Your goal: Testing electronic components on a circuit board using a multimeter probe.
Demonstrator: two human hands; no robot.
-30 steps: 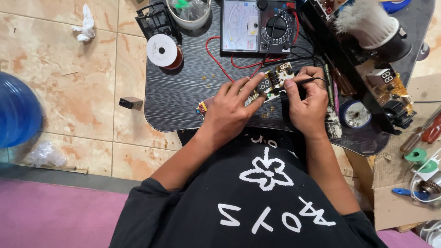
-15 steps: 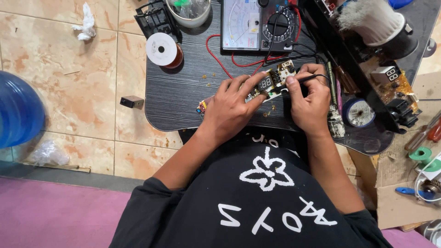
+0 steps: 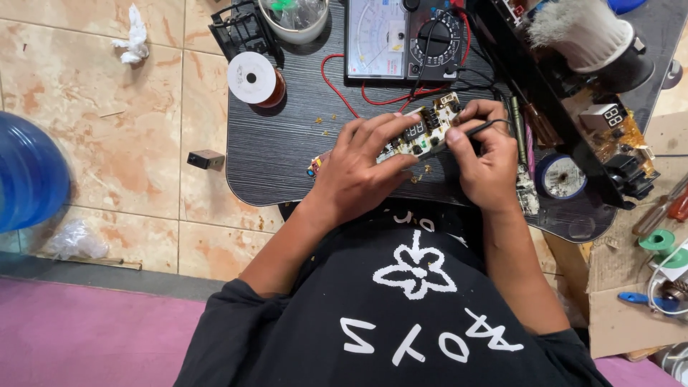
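A small pale circuit board [image 3: 428,129] with a dark number display lies on the black table [image 3: 287,154]. My left hand [image 3: 358,168] grips it from the left, fingers spread over its near edge. My right hand [image 3: 484,154] is closed around a black test probe [image 3: 479,129], its tip touching the board. Black and red leads [image 3: 344,89] run from the board area up to an analog multimeter [image 3: 405,39] at the table's far edge.
A spool of solder wire [image 3: 252,79] and a clear cup [image 3: 294,18] stand at the far left of the table. A second circuit board with display [image 3: 605,118], a round tin [image 3: 561,175], screwdrivers [image 3: 670,208] and tape [image 3: 658,242] crowd the right. A blue water jug [image 3: 29,172] stands on the tiled floor.
Both hands stay on the board; the right hand's probe has shifted slightly along it. The view has drifted a little.
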